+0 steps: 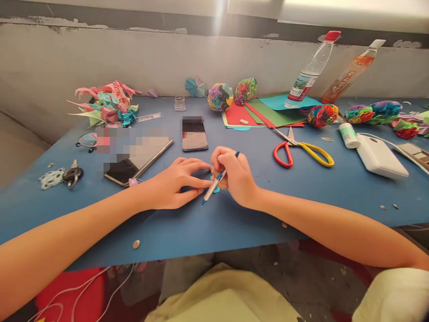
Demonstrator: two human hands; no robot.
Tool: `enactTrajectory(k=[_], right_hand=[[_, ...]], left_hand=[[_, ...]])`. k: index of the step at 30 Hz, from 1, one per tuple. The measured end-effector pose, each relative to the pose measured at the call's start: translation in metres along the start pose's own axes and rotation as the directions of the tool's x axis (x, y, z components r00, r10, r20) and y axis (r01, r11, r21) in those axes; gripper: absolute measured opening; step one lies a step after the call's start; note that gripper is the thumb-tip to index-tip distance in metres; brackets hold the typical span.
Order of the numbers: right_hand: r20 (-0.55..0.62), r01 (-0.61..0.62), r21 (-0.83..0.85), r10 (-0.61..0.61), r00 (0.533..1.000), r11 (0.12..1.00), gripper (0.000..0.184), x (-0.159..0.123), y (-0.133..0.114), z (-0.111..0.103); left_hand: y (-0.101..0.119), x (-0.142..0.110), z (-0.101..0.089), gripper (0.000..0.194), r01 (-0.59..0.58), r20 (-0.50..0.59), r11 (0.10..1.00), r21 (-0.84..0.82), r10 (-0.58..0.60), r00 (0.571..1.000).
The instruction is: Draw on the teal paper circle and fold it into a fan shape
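Observation:
My right hand (236,176) is closed around a pen (211,191) with a silvery barrel and dark blue ends, its tip slanting down to the left. A small piece of turquoise paper (216,189) shows below the fingers of that hand, mostly hidden. My left hand (179,183) rests on the blue table (187,232) with its fingers stretched and apart. Its fingertips reach the pen and my right fingers; whether they touch the paper I cannot tell. Beyond both hands lies a dark phone (195,134).
Scissors (291,142) with red and yellow handles lie right of centre, by coloured paper sheets (278,114). Two bottles (303,82), crumpled-paper balls (220,97) and paper flowers (110,105) line the back. A tablet (147,150) and keys (73,173) lie left, a white power bank (381,156) right.

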State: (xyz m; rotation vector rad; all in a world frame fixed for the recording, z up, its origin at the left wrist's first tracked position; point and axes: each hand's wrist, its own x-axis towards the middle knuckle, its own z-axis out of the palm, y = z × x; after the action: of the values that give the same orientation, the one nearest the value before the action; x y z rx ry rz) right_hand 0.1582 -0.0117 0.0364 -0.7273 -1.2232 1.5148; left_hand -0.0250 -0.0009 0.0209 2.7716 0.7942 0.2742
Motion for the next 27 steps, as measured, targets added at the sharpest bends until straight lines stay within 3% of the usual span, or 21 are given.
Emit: enactTrajectory(k=[20,27], right_hand=[[0.005,-0.053,0.018,0.053,0.999,0.998,0.013,-0.0008,0.0020,-0.0004],[0.012,0.038,-0.031,-0.038,0.999,0.999,0.014,0.0000,0.0010,-0.0016]], left_hand=[[0.0039,0.0004,0.0000,0.038,-0.019,0.027,0.998,0.052,0.018,0.999],[0.0040,0.0005,0.0004,0.038,-0.011,0.016,0.998,0.058,0.010,1.000]])
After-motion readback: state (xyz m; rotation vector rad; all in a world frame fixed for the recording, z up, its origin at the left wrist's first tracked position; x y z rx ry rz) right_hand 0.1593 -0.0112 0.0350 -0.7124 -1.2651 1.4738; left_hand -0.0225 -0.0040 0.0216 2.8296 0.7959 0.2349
